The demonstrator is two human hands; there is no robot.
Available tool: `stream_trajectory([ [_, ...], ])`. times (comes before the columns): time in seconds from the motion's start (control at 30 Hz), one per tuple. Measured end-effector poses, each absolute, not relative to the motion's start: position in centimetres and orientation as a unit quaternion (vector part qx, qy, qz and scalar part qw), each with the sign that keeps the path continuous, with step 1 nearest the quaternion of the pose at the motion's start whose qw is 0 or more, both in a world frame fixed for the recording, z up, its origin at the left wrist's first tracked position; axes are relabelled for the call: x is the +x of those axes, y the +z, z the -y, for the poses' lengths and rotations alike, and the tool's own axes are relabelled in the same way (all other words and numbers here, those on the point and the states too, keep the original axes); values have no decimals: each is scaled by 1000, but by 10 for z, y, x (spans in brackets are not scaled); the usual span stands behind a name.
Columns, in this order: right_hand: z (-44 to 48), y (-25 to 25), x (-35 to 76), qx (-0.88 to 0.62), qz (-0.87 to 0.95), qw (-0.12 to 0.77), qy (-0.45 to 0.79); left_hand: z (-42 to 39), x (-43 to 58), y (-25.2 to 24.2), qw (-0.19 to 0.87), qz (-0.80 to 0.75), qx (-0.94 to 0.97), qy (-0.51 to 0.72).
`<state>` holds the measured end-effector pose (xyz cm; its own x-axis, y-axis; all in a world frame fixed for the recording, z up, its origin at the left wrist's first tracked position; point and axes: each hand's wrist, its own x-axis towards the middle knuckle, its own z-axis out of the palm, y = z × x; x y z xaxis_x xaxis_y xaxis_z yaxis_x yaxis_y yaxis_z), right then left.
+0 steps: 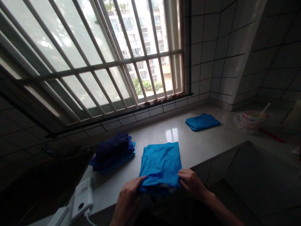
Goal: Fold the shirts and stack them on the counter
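A bright blue folded cloth garment (161, 161) lies on the pale countertop, its near end at the counter's front edge. My left hand (130, 193) pinches its near left corner, and my right hand (191, 182) grips the near right side. Between the hands the near edge of the fabric is lifted and bunched. Left of it sits a stack of folded dark blue clothes (114, 150) with lighter blue layers beneath. Farther back on the right lies a smaller folded blue cloth (202, 121). The exact kind of garment cannot be told.
A white device with a plugged-in cable (82, 197) stands at the counter's lower left, beside a dark sink area (47, 175). At the right is a bowl in a plastic bag (251, 121). A barred window (105, 64) rises behind the countertop (207, 146).
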<state>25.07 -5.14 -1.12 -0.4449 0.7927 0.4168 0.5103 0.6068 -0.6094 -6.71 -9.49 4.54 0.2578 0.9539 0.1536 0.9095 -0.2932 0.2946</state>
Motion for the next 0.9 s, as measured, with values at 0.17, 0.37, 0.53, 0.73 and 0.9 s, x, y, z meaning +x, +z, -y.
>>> stream_trajectory([
  [0.17, -15, 15, 248, -507, 715, 449, 173, 29, -29, 83, -100, -604, 733, 298],
  [0.37, -48, -17, 227, -575, 692, 418, 127, -18, 11, 45, -2, -762, 637, 113],
  [0.53, -43, -39, 227, -578, 715, 377, 110, -17, -1, 30, 98, -790, 579, 180],
  [0.73, -44, -44, 232, -478, 798, 350, 108, -20, 6, 37, 184, -793, 537, 221],
  [0.9, -42, -45, 235, -487, 783, 370, 115, -23, 8, 51, 194, -702, 628, 275],
])
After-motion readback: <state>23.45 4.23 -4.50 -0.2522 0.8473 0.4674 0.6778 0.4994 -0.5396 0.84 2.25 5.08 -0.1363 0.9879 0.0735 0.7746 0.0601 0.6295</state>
